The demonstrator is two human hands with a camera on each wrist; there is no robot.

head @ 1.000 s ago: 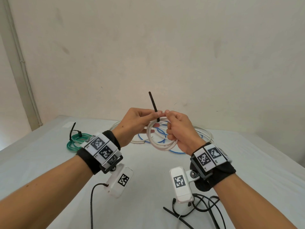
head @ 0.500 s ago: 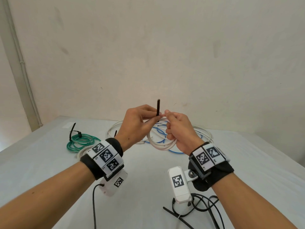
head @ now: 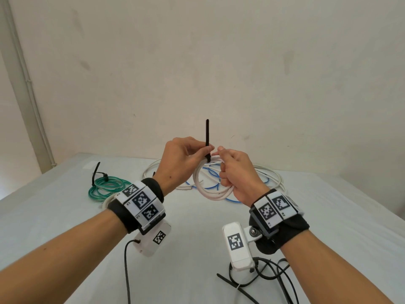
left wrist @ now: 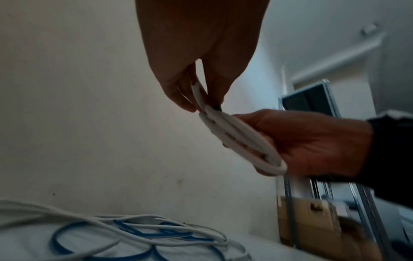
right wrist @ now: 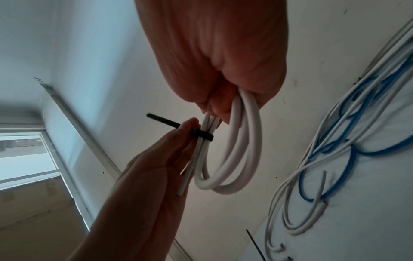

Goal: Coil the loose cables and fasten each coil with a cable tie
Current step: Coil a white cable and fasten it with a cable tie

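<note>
My right hand (head: 222, 163) grips a small coil of white cable (head: 210, 191) held above the table. A black cable tie (head: 207, 137) is looped round the top of the coil, its tail standing straight up. My left hand (head: 209, 150) pinches the tie just above the coil. In the right wrist view the cable tie (right wrist: 202, 135) bands the white coil (right wrist: 236, 159) tightly, with the left hand's fingertips (right wrist: 190, 123) on its tail. The left wrist view shows the white coil (left wrist: 234, 134) edge-on between both hands.
A green coil (head: 107, 186), fastened with a black tie, lies at the table's back left. Loose white cable (head: 269, 178) and blue cable (head: 210, 172) sprawl behind my hands near the wall. Black cords and loose ties (head: 263, 277) lie at the front right.
The tie's tail has swung from leaning left to upright and sticks up longer than half a second ago. My left wrist has turned and dropped a little. The right hand keeps the coil.
</note>
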